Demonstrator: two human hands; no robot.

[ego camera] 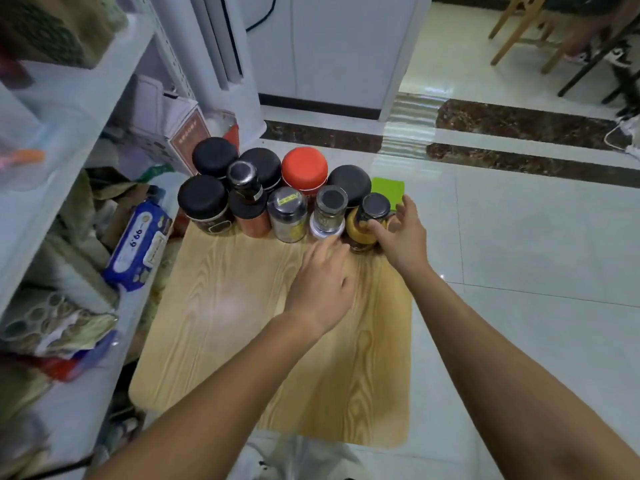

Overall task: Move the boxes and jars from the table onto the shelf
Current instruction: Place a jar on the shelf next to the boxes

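Several jars stand packed at the far end of the wooden table (242, 323). They include a red-lidded jar (304, 168), black-lidded jars (202, 195), a silver tin (287, 213), a small glass jar on a white base (329, 209) and a yellow jar with a dark lid (367, 220). My right hand (401, 233) curls round the yellow jar, thumb on its front and fingers behind. Just below the small glass jar, my left hand (322, 282) hovers with fingers relaxed and holds nothing. A green box (388, 190) lies behind the jars.
The white shelf unit (83, 109) runs along the left, crowded with packets, a blue wipes pack (142, 244) and a carton (173, 126). Glossy tiled floor lies to the right. Wooden chair legs (512, 32) and a person's shoes stand at the far right.
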